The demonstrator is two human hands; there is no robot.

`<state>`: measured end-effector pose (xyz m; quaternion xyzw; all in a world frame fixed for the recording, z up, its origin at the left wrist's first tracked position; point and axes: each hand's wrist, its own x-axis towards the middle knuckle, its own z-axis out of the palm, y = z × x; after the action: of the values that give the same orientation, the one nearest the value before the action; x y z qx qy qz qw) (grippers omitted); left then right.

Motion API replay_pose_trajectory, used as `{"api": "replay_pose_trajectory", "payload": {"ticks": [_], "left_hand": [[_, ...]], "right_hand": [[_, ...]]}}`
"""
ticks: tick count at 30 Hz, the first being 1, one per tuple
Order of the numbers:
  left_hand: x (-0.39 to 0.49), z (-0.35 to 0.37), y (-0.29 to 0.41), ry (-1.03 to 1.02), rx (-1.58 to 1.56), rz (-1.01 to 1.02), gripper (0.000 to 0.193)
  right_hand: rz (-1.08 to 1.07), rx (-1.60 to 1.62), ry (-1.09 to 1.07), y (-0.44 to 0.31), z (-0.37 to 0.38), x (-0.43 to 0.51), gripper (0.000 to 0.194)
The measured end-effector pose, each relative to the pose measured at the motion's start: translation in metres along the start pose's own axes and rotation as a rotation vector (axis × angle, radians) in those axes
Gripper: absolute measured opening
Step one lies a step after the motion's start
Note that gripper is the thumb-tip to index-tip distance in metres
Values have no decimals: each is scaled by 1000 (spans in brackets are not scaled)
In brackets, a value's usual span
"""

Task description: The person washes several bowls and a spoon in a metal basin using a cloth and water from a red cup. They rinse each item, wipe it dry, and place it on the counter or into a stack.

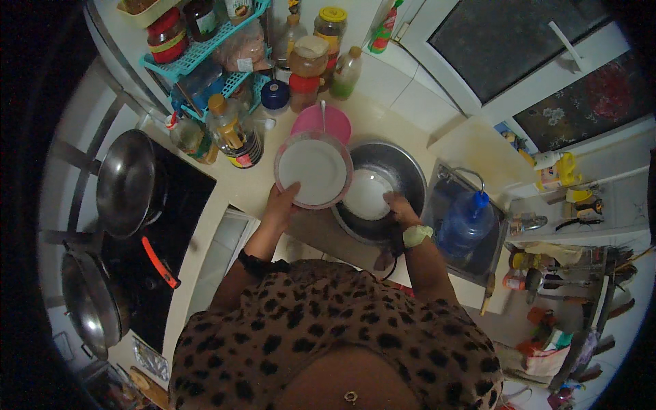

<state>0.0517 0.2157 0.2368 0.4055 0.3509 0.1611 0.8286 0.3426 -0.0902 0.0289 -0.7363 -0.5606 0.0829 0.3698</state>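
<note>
My left hand [284,202] grips the near-left edge of a white dish [313,169] with a translucent pinkish rim, its thumb over the edge. Partly behind that dish is a pink bowl [335,119] with a metal spoon handle [323,115] sticking up. My right hand [402,207] pinches the right edge of a smaller white dish [368,197]. This one is over or inside a large steel basin [410,166]; how deep it sits I cannot tell. The two dishes are side by side, and their edges overlap in view.
Right of the basin, a blue water jug [466,225] stands in the sink [435,182]. A soy sauce bottle [236,136] and several jars stand at the back by a turquoise rack [205,54]. At left, a wok [128,184] and a lidded pan [89,302] rest on the black cooktop [192,192].
</note>
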Motion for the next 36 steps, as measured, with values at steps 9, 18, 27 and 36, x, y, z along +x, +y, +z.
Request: {"api": "replay_pose_trajectory", "payload": {"ticks": [9, 18, 27, 36], "left_hand": [[-8, -7, 1, -39, 44, 17, 45], [-3, -2, -16, -93, 117, -32, 58], [-1, 25, -30, -95, 233, 121, 59], [26, 41, -45, -32, 453, 343, 49]], "right_hand": [[896, 299, 269, -119, -45, 67, 27], [155, -447, 339, -223, -125, 100, 47], [289, -189, 689, -222, -126, 84, 29], [401, 113, 853, -226, -155, 82, 31]]}}
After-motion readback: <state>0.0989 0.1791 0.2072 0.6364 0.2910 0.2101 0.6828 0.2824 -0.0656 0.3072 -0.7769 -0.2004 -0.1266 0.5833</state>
